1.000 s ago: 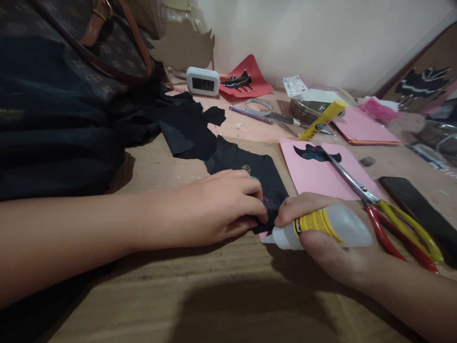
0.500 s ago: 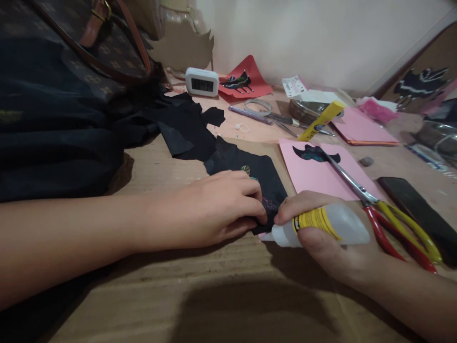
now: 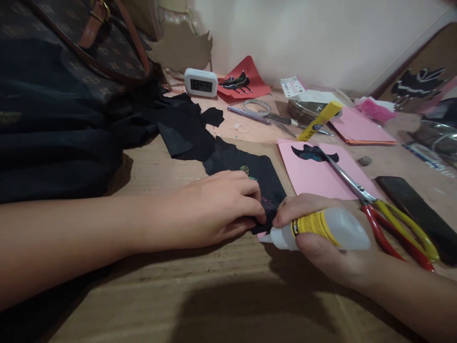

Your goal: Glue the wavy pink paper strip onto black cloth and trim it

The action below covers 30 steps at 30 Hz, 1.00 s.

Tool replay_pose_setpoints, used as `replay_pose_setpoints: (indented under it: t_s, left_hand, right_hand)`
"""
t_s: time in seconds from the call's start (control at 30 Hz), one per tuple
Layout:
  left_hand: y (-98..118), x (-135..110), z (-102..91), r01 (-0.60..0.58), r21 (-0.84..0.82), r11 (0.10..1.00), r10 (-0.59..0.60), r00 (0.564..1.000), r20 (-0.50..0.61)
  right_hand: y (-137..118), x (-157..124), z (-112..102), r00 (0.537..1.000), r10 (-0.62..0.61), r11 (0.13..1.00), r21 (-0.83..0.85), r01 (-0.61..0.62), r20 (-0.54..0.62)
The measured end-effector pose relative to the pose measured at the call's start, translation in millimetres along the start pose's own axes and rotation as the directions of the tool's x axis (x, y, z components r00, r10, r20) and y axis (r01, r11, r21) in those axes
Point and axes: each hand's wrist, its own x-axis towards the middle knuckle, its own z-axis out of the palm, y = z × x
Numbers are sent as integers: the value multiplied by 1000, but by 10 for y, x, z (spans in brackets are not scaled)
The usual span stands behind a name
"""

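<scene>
My right hand (image 3: 321, 233) is wrapped round a clear squeeze glue bottle (image 3: 342, 228) with a yellow label, held nearly flat. Its white nozzle points left, close to the lower corner of a black sheet (image 3: 269, 178); whether it touches is hard to tell. Coloured glitter marks show on that sheet, and I cannot tell if it is paper or cloth. My left hand (image 3: 232, 205) bends over the sheet, thumb and fingers closed on its near edge. A small bit of pink paper (image 3: 262, 235) peeks out under that corner, by the nozzle.
Scissors (image 3: 360, 190) with red and yellow handles lie across pink paper (image 3: 314, 178) bearing a black cutout (image 3: 310, 154). Beyond are a yellow stick (image 3: 319, 121), a white digital clock (image 3: 201, 83) and red paper (image 3: 246, 78). A phone (image 3: 416, 214) lies right; a bag (image 3: 107, 52) stands left.
The glue bottle has dipped very slightly in my right hand, and a little more pink shows by the nozzle. My left hand stays in place on the sheet.
</scene>
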Motion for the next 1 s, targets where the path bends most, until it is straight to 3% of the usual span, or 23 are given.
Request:
replay_pose_setpoints:
  t_s: [0.17,0.67,0.87,1.0]
  left_hand:
    - [0,-2,11,-4,-8,1000,4,1000,-9]
    - [-3,-2,12,-7,-1,1000,7,1000,-14]
    - [-4,-11,1,-6,-5,1000,6,1000,-5]
    - [-19,-7,19,-11,-10,1000,11,1000,-17]
  right_hand:
    - [7,7,-3,999,35,999,2,-35,-32]
    - [17,-4,10,996,-35,999,-31,33,-77]
    - [57,-25,-33,1000,9,996,93,-9,1]
    - [68,-24,-67,994,65,994,98,-56,-88]
